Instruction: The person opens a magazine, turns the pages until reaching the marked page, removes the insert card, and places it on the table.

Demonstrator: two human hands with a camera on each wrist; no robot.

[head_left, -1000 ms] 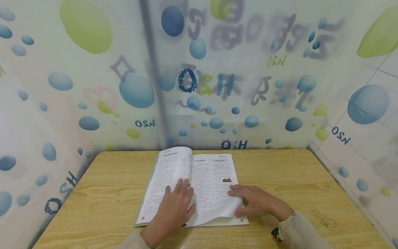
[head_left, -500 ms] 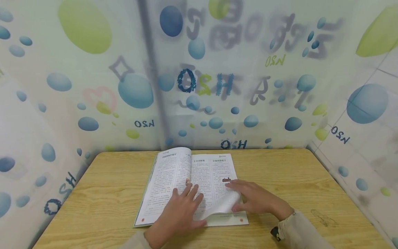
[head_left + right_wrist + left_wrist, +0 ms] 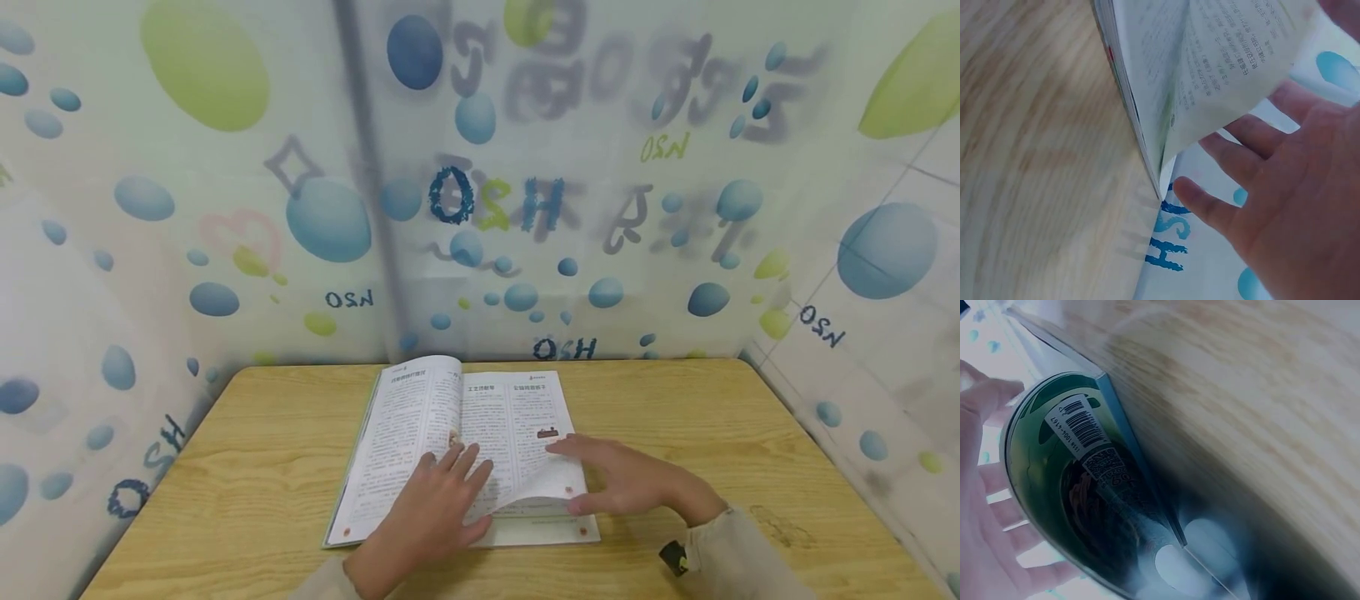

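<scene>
An open magazine [image 3: 487, 425] with printed columns lies on the table. Its lower right page [image 3: 546, 485] curls up off the sheets beneath. My left hand [image 3: 438, 504] rests on the magazine's lower middle with fingers spread. In the left wrist view, that hand [image 3: 997, 506] is beside a curved green cover [image 3: 1054, 481] bearing a barcode label [image 3: 1082, 428]. My right hand [image 3: 626, 479] is at the right edge of the curled page, thumb and fingers apart. The right wrist view shows straight fingers [image 3: 1235, 159] of that hand by the lifted page [image 3: 1229, 69]; whether all touch it is unclear.
The wooden table [image 3: 270, 450] extends on both sides of the magazine. A white wall covering [image 3: 480, 275] with blue and green drops rises behind the table's far edge. A small dark object [image 3: 673, 558] hangs at the right sleeve [image 3: 738, 554].
My left hand has shifted right, from the left page towards the magazine's middle. The lower right page has risen and curled, baring the sheet below. My right hand's thumb has come off the page corner.
</scene>
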